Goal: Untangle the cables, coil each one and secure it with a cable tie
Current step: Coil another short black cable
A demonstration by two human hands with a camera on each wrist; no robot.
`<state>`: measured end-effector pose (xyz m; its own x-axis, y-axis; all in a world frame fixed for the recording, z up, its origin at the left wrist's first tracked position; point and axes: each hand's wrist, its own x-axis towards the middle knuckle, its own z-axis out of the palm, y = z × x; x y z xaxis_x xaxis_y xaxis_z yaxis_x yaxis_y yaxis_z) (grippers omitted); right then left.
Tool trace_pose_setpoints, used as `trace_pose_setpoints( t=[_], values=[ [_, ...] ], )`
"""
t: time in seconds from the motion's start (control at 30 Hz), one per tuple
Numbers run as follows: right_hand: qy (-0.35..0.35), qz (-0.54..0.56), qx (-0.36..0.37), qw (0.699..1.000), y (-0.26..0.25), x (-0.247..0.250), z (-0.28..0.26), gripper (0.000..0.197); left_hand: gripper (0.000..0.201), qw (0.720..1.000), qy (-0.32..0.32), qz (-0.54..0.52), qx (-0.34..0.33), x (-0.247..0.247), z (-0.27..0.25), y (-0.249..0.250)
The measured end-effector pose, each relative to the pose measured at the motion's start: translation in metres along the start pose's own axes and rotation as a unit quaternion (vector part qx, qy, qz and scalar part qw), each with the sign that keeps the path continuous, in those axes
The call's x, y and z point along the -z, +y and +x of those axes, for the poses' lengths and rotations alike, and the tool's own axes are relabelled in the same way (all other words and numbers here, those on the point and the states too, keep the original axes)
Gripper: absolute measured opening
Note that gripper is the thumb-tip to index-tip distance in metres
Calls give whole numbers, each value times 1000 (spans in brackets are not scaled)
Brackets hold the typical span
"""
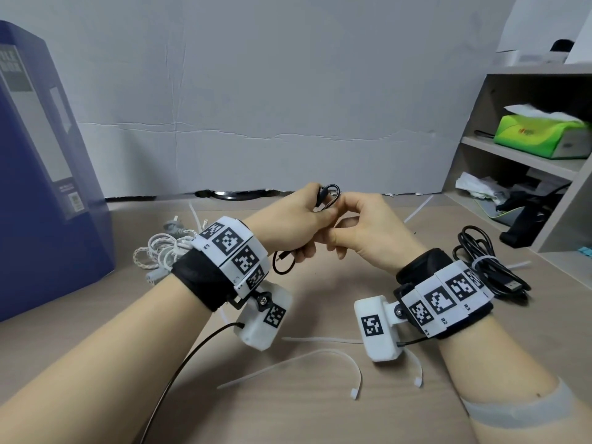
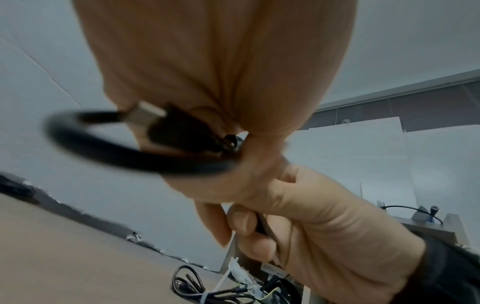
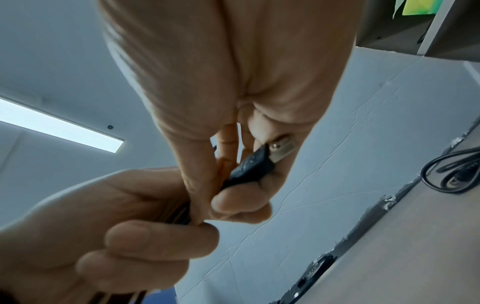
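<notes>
I see both hands raised together above the tan wooden desk (image 1: 307, 302), wrists tilted inward, knuckles toward the head camera. My left hand (image 1: 288, 219) curls its fingers round the short thin black cable (image 1: 330, 195) — one small loop pokes out above the fist, another hangs below it. My right hand (image 1: 362, 225) is bent at the wrist, fingers curled, thumb and forefinger pinching the same cable beside the left thumb. In the right wrist view its metal-tipped plug (image 3: 281, 148) lies against the fingers. A tied black cable bundle (image 1: 490, 267) lies right of the right wrist, tangled white cables (image 1: 163, 251) left — loose white plastic cable ties (image 1: 307, 363) nearer me.
</notes>
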<state>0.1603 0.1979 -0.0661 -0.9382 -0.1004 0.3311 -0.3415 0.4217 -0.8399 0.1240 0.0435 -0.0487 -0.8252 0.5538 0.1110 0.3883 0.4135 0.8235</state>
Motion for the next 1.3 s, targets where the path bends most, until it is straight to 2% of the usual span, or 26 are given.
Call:
trace_pose_setpoints(
  t=[0.17, 0.33, 0.43, 0.57, 0.67, 0.77, 0.83, 0.9, 1.0, 1.07, 1.13, 1.3],
  values=[
    [13, 40, -5, 999, 5, 1, 2, 24, 16, 999, 20, -11, 44, 11, 6, -6],
    [33, 39, -22, 998, 12, 9, 5, 12, 13, 997, 71, 1, 34, 24, 9, -11],
    [43, 50, -3, 998, 12, 9, 6, 9, 12, 999, 47, 10, 21, 23, 8, -11],
    [39, 49, 21, 998, 10, 7, 5, 16, 23, 1000, -11, 9, 8, 18, 4, -9],
    [41, 67, 26, 997, 10, 7, 6, 15, 21, 999, -53, 0, 10, 18, 1, -5],
    [63, 96, 0, 993, 11, 6, 9, 24, 19, 999, -38, 7, 7, 19, 1, -4],
    [59, 109, -34, 992, 12, 5, 10, 30, 23, 1000, 1, 1, 5, 23, 2, -4],
    [10, 94, -76, 993, 12, 2, 9, 29, 25, 998, 55, -21, -5, 30, 2, -3],
    [-135, -20, -106, 985, 5, -4, 9, 23, 22, 987, 137, -72, -31, 42, 3, 1],
    [-231, -131, -101, 959, -6, -10, 8, 24, 20, 978, 178, -97, -42, 48, 3, 3],
    [-298, -236, -96, 920, -16, -14, 6, 29, 23, 973, 193, -114, -47, 51, 2, 5],
    [-351, -380, -142, 844, -25, -16, -3, 34, 32, 971, 185, -141, -47, 49, 0, 11]
  ],
)
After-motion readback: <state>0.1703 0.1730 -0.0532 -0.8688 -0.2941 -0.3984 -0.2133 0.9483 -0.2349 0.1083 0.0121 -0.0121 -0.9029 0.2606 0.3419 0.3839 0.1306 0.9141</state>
